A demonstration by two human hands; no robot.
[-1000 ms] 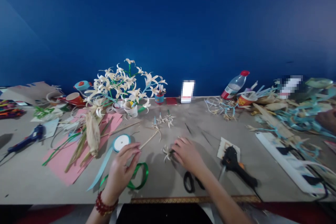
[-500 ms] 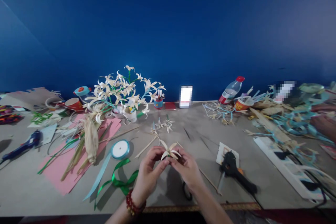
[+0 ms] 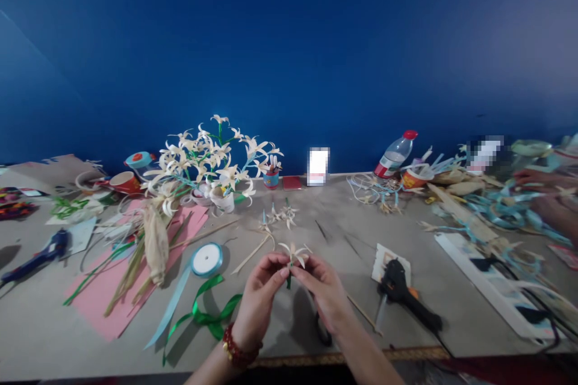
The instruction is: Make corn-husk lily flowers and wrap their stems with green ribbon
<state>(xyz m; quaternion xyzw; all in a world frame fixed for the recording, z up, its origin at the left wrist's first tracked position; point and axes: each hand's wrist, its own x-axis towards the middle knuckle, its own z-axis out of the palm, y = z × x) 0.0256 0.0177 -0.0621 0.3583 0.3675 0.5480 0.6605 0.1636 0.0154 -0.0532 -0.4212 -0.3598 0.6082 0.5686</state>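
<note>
Above the near middle of the table, a small artificial flower [image 3: 294, 252] with cream petals and a short green stem stands upright between my fingertips. My left hand [image 3: 262, 290], with a red bead bracelet at its wrist, pinches the flower's base between thumb and fingers. From the other side, my right hand [image 3: 321, 292] is closed on it too, thumb close to the stem. Green ribbon [image 3: 212, 310] lies left of my left hand, near a roll of light blue ribbon [image 3: 206, 257]. Beyond my hands rest several small loose flowers [image 3: 284, 215].
A potted bunch of cream flowers [image 3: 221, 162] stands at the back left. Pink paper [image 3: 112, 313] carries dried husks [image 3: 156, 243]. On the right are a black glue gun [image 3: 404, 295], a power strip [image 3: 492, 286] and a bottle [image 3: 397, 153]. Another person's hand [image 3: 553, 207] shows far right.
The flower has tilted from facing me to upright, and its green stem now shows below the petals. At far right, the other person's hand has shifted.
</note>
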